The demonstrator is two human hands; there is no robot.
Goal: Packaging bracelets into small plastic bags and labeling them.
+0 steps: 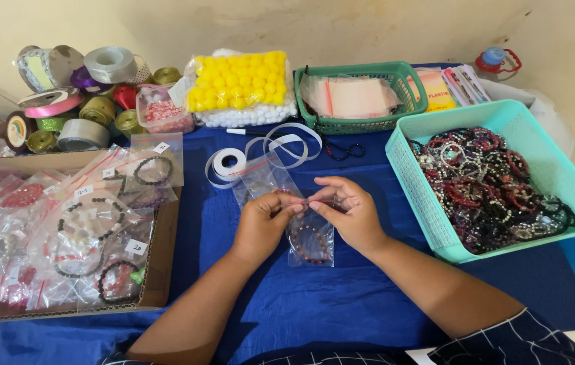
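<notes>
My left hand [264, 223] and my right hand [351, 213] pinch the top edge of a small clear zip bag [311, 240] between them, just above the blue tablecloth [314, 304]. Inside the bag lies a dark red and black beaded bracelet. A few empty clear zip bags [264, 177] lie just beyond my hands. A teal basket [551, 162] on the right holds several beaded bracelets [487, 189] in red, black and white.
A cardboard box [162, 263] on the left holds several bagged bracelets. White ribbon [233, 162] lies loose at centre. At the back stand a green basket [358, 122] of bags, a pack of yellow and white pompoms [240, 84], and ribbon spools [84, 94].
</notes>
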